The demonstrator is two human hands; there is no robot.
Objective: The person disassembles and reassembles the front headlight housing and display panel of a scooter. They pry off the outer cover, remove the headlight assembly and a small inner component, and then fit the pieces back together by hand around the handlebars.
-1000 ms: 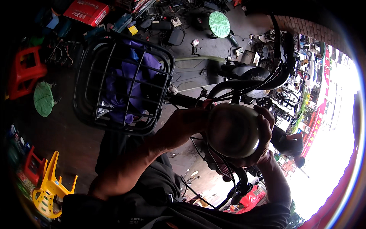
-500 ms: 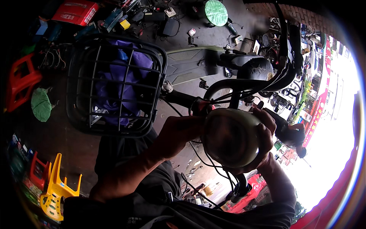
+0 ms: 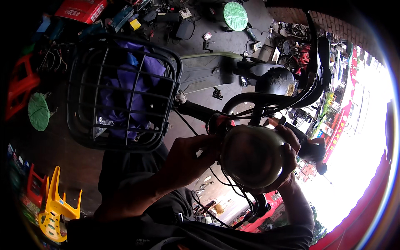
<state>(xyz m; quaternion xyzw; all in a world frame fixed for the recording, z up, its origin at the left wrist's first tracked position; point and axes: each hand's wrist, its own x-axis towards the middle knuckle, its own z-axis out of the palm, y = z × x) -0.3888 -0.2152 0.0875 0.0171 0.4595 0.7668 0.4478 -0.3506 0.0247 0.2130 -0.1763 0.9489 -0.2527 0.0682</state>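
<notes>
My right hand (image 3: 287,162) is wrapped round the right side of a round, glossy pale headlamp housing (image 3: 252,154) on an electric bike. My left hand (image 3: 187,156) has its fingers pinched at the housing's left edge; what is between them is hidden. Dark cables (image 3: 225,179) hang below the housing, and the curved black handlebar (image 3: 258,98) rises just beyond it. The bike's black wire basket (image 3: 71,93) holds purple cloth (image 3: 143,102), up and left of my hands.
Behind the bike's footboard (image 3: 202,73) lie scattered tools, a red box (image 3: 79,10) and a green round stool (image 3: 235,16). Red stools (image 3: 23,83) and a yellow chair (image 3: 56,208) stand at left. Another person (image 3: 312,150) is beyond my right hand, near the bright street.
The housing and both my hands have shifted lower in the picture. My left fingers are bent closer against the housing's left side. The basket appears further left in the view.
</notes>
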